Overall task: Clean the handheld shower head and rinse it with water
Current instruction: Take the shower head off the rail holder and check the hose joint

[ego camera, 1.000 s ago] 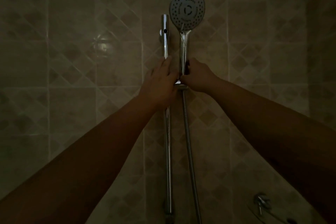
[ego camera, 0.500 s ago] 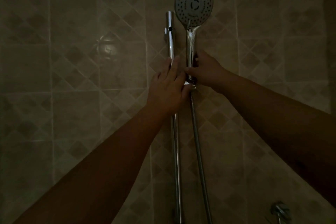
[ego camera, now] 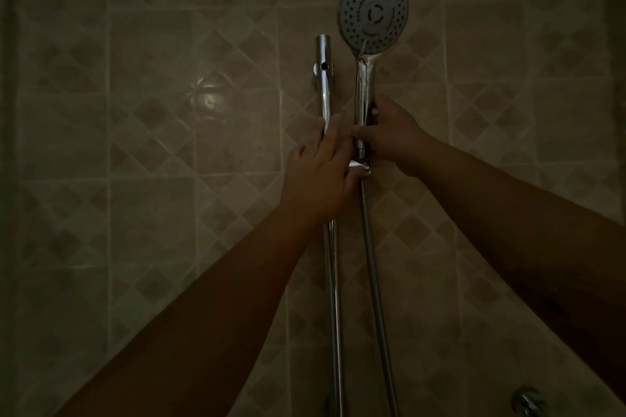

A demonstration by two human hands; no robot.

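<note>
Your right hand (ego camera: 393, 135) has closed its grip round the handheld shower head (ego camera: 372, 13) handle, still seated in its bracket beside the slide rail (ego camera: 324, 78), while your left hand (ego camera: 320, 173) lies flat-fingered bracing the rail, so lifting it free looks next.

Dim light on a beige diamond-patterned tiled wall (ego camera: 152, 179).

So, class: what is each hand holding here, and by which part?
The right hand grips the shower head by the lower part of its handle. The left hand lies with straight fingers against the rail, gripping nothing.
</note>
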